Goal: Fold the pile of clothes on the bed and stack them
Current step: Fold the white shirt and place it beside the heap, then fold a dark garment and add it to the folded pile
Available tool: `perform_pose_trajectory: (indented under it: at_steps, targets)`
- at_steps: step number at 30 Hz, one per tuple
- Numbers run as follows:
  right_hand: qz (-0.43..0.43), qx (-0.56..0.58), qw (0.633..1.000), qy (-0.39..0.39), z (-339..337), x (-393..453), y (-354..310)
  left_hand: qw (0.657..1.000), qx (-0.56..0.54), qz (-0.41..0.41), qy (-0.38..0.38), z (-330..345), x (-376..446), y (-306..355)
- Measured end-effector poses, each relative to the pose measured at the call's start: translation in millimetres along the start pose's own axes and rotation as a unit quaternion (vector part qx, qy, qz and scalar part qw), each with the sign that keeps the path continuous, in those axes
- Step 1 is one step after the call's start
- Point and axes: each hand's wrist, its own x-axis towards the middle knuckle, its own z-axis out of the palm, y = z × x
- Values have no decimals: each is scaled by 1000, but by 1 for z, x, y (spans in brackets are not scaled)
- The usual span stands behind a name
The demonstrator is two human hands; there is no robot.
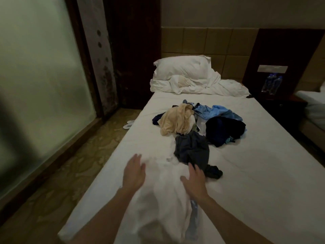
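Observation:
A white garment (163,194) lies spread at the near end of the bed (255,182). My left hand (134,171) lies flat on its upper left part, fingers straight. My right hand (194,180) rests flat on its right side, fingers spread, beside a dark grey garment (192,148). Further up the bed sits the pile: a beige piece (174,120), a light blue piece (216,111) and a dark navy piece (225,129). A blue patterned strip (193,213) shows under my right wrist.
A white pillow (182,66) and crumpled duvet (211,87) lie at the padded headboard. White slippers (128,124) sit on the patterned carpet left of the bed. A frosted glass wall stands at left. Two water bottles (271,84) stand on the dark nightstand at right.

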Motion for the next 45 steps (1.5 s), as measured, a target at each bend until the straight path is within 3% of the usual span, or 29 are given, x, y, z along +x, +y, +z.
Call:
perform_pose_trajectory:
  at_steps: [4, 7, 10, 12, 16, 19, 24, 28, 31, 33, 36, 39, 42, 45]
  targets:
    - [-146, -218, 960, -95, 34, -5, 21, 948, 208, 204, -127, 67, -23, -16]
    - [-165, -267, 942, -120, 37, -3, 46, 941, 226, 195, -159, 86, -25, -32]
    - [-189, -272, 935, -124, 27, 8, 71, 932, 260, 223, -121, 87, -16, -35]
    - [-222, -281, 931, -70, 20, 17, 80, 930, 262, 226, -128, 85, -6, -25]
    - [-184, -232, 953, 66, -3, 48, 83, 938, 238, 233, -93, 90, 16, 15]
    - [-142, -270, 950, 67, -22, 79, 87, 942, 223, 237, -79, 102, 37, 54]
    - [-115, -265, 957, -13, -30, 122, 79, 959, 195, 191, -82, 135, 83, 96]
    - [-42, -35, 995, 83, -45, 155, 83, 959, 204, 150, -123, 158, 124, 101]
    - [33, 167, 975, 140, -76, 170, 81, 974, 142, 146, -99, 170, 149, 108]
    - [63, 226, 956, 176, -99, 173, 83, 987, 31, 136, -78, 173, 157, 118]
    - [83, 237, 942, 221, -124, 174, 100, 975, -188, 93, -74, 166, 148, 143]
    - [80, 208, 951, 216, -137, 163, 115, 946, -309, 73, -68, 144, 129, 176]
    - [6, 33, 980, 197, -145, 129, 118, 914, -394, 44, -92, 120, 102, 212]
    - [-165, 66, 982, 69, -147, 85, 102, 895, -420, 32, -147, 100, 71, 242]
